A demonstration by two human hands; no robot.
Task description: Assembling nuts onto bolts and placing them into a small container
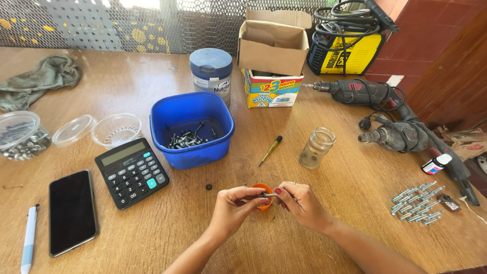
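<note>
Your two hands meet low in the middle of the wooden table (pixel 329 203), left hand (pixel 234 203) and right hand (pixel 299 200) both pinched shut on one small bolt (pixel 269 195), each holding an end, right above a small orange cup (pixel 264 196) sitting on the table under your fingers; can't tell if a nut is on the bolt, too small. Judging by the layout you're somewhere in the middle: blue tub (pixel 192 129) behind your hands has a fair pile of dark screws left in it, while a neat batch of silver bolts (pixel 418 204) lies well apart to your right, near the two drills (pixel 390 114). Small black bit (pixel 208 186) lies loose just left of your hands, screwdriver (pixel 270 150) and empty glass jar (pixel 317 147) sit between you and the tub. Calculator (pixel 132 172), phone (pixel 72 212) and pen (pixel 29 238) off to your left, untouched
</note>
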